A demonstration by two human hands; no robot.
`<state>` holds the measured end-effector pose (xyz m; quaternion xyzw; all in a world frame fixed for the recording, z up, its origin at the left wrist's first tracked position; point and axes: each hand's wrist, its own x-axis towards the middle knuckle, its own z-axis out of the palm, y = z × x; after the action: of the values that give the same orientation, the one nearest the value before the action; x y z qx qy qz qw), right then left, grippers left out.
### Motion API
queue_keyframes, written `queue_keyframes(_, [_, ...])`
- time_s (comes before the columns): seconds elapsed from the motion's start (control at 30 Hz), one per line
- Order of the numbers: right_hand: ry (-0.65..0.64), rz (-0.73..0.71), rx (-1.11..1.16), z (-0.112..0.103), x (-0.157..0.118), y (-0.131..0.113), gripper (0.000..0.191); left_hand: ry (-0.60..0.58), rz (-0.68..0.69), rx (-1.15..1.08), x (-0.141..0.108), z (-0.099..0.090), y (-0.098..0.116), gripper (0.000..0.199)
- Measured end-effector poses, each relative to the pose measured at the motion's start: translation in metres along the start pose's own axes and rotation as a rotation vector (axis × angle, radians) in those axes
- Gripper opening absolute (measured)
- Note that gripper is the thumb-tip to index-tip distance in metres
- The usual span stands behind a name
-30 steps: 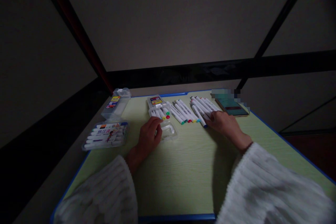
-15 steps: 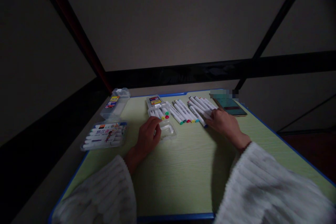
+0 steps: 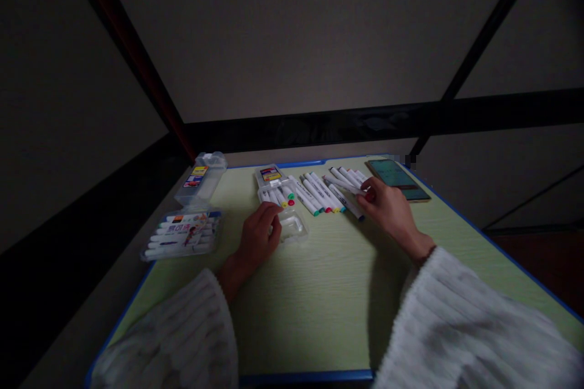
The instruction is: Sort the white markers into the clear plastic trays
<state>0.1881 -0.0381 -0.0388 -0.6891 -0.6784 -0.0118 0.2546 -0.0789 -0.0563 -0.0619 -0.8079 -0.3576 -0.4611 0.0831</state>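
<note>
My right hand [image 3: 387, 206] pinches a white marker [image 3: 342, 183] near one end, raised and tilted over the other loose markers [image 3: 322, 192]. These are white with coloured ends and lie side by side on the table. My left hand [image 3: 259, 236] is closed at the left edge of a small clear plastic case [image 3: 292, 225], fingers curled and thumb against it; its fingers hide part of that edge. Behind the hand, the case's labelled part [image 3: 270, 174] holds several markers with yellow, red and green ends [image 3: 280, 196].
A closed clear case full of markers [image 3: 182, 236] lies at the left table edge. Behind it stands another clear plastic case [image 3: 201, 182] with a label. A phone [image 3: 399, 179] lies at the back right. The pale green table [image 3: 305, 316] has a blue rim, with a wall behind.
My right hand has lifted one marker off the loose ones and tilted it, its fingers rising slightly. My left hand stays almost where it was at the clear case.
</note>
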Motion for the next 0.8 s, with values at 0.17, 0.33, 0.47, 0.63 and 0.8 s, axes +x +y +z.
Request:
queue_keyframes(0.17, [0.063, -0.086, 0.162, 0.005, 0.001, 0.004, 0.026, -0.008, 0.008, 0.003, 0.0, 0.001, -0.001, 0.021])
queue_keyframes(0.33, [0.168, -0.168, 0.328, 0.013, 0.004, 0.006, 0.032, -0.016, 0.017, 0.018, -0.001, 0.001, -0.002, 0.021])
queue_keyframes(0.47, [0.185, -0.137, 0.443, 0.018, 0.006, 0.006, 0.034, -0.018, 0.011, 0.01, -0.002, 0.001, -0.001, 0.021])
queue_keyframes(0.63, [0.186, -0.065, 0.637, 0.025, 0.006, 0.004, 0.033, -0.023, 0.012, 0.004, -0.003, 0.003, 0.0, 0.02])
queue_keyframes(0.8, [0.153, -0.02, 0.812, 0.029, 0.007, 0.001, 0.034, -0.034, 0.009, -0.001, -0.002, 0.003, 0.0, 0.02])
